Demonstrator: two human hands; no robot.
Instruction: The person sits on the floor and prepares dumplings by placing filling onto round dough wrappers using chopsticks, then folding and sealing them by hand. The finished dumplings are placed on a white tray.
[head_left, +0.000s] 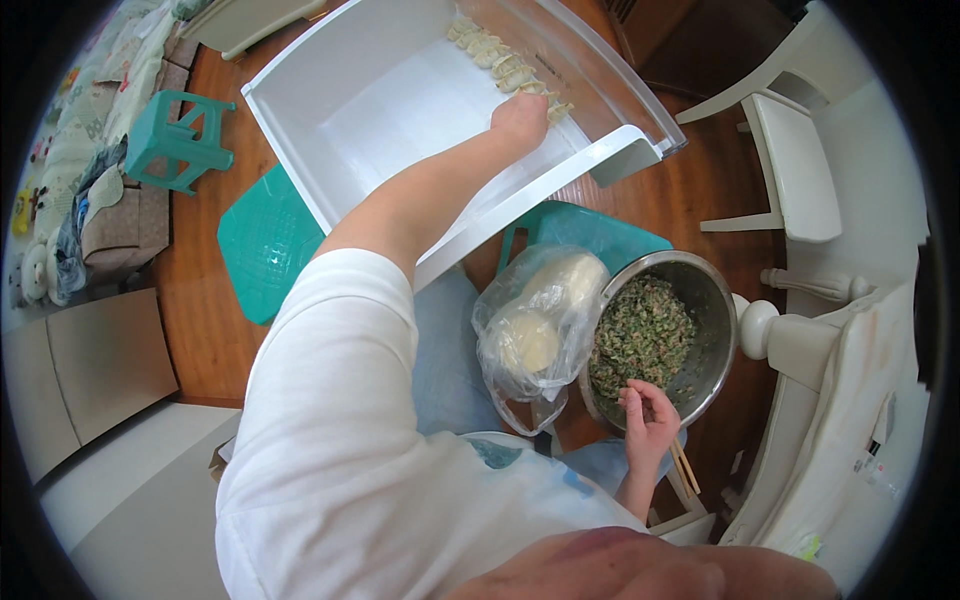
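Note:
My left hand (521, 120) reaches into a white drawer-like bin (360, 127) with a clear front panel. It is at the near end of a row of pleated dumplings (504, 66). Its fingers point down and are hidden, so whether they hold a dumpling does not show. My right hand (651, 420) is at the near rim of a steel bowl (712, 352) of chopped green and pink filling (641, 330). Its thumb and fingertips are drawn together. A pair of wooden chopsticks (685, 466) sticks out from behind that hand; the grip is unclear.
A clear plastic bag (487, 337) of pale dough (566, 281) lies left of the bowl. Teal plastic stools (596, 232) stand under and beside the bin, with another (180, 139) farther left. White chairs (795, 165) line the right side. The floor (199, 300) is wood.

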